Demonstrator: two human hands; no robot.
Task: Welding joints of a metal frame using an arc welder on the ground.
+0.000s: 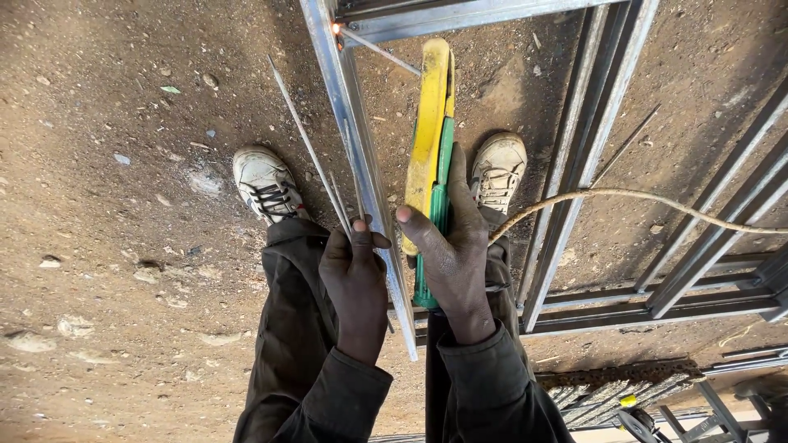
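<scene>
You stand on a bare dirt floor, brown, lumpy and littered with small stones and scraps. A metal frame of grey steel bars lies on it, running from 12 o'clock down between your feet, with more bars crossing at 3 and 4 o'clock. Your white shoes sit either side of the near bar, one at 10 o'clock, one at 1 o'clock. A pale cable curves in from 3 o'clock to your right wrist.

The holder is a long yellow and green tool, pointing toward 12 o'clock, with a thin rod at its far end. That rod meets the frame's corner at 12 o'clock, where a small orange glow shows.

Your right hand is wrapped round the holder's green grip, thumb pressed on the yellow side, wrist straight and sleeve dark. Your left hand, just beside it at 9 o'clock, is closed round a few thin rods that slant up toward 11 o'clock, and it touches the frame's bar. Both forearms come up from 6 o'clock.
</scene>
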